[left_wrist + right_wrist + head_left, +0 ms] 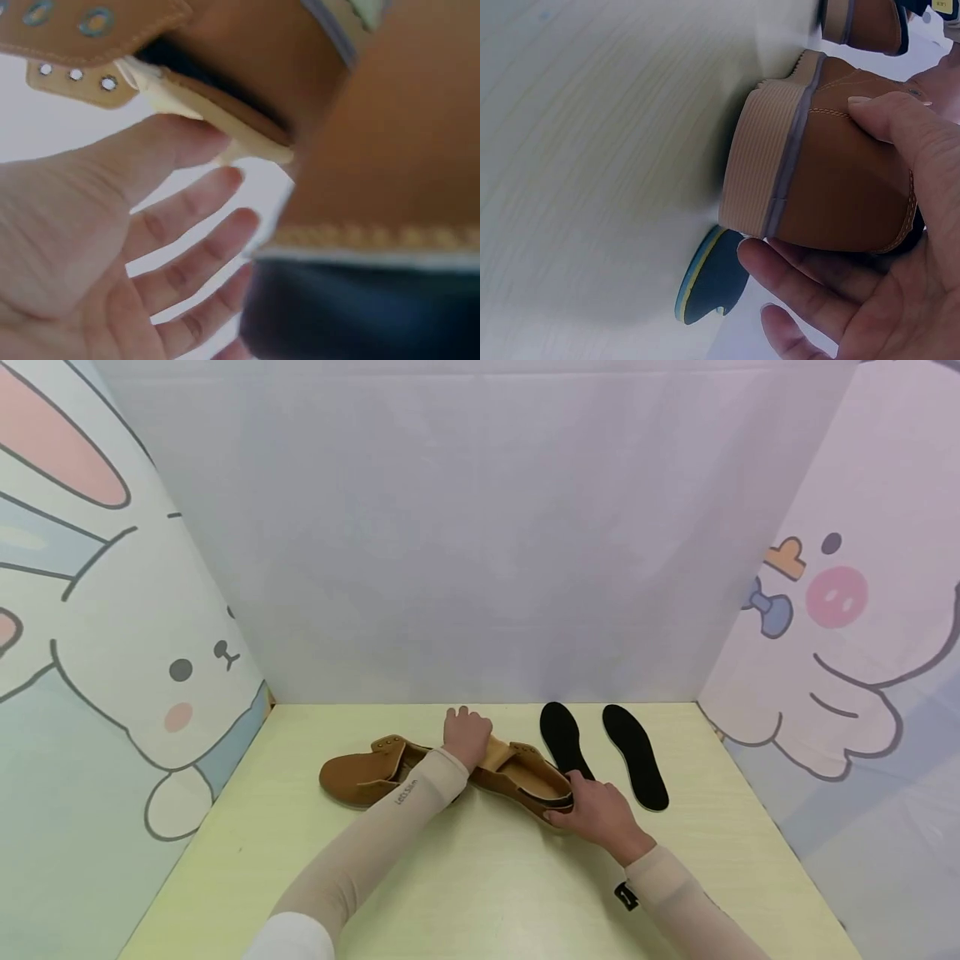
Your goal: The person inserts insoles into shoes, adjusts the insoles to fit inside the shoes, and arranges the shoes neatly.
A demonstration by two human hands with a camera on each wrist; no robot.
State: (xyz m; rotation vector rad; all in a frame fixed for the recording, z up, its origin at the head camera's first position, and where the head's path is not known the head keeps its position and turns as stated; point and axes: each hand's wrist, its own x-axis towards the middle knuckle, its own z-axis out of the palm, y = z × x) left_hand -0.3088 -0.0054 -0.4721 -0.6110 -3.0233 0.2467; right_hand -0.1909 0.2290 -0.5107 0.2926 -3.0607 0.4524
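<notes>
Two brown lace-less shoes lie on the table. My left hand (467,739) is at the front of the right-hand shoe (498,785). In the left wrist view its thumb and forefinger pinch the cream-edged tongue (225,124), beside the eyelet flap (56,30); the other fingers are spread behind. My right hand (600,810) grips that shoe's heel (840,180), thumb on one side and fingers on the other. The left-hand shoe (356,779) lies with its toe to the left, its heel part hidden by my left forearm.
Two black insoles (636,758) lie at the back right; the nearer insole (562,739) is partly behind my right hand. A pale wall (480,543) closes off the back of the table (262,860), with cartoon-printed panels (832,677) on both sides.
</notes>
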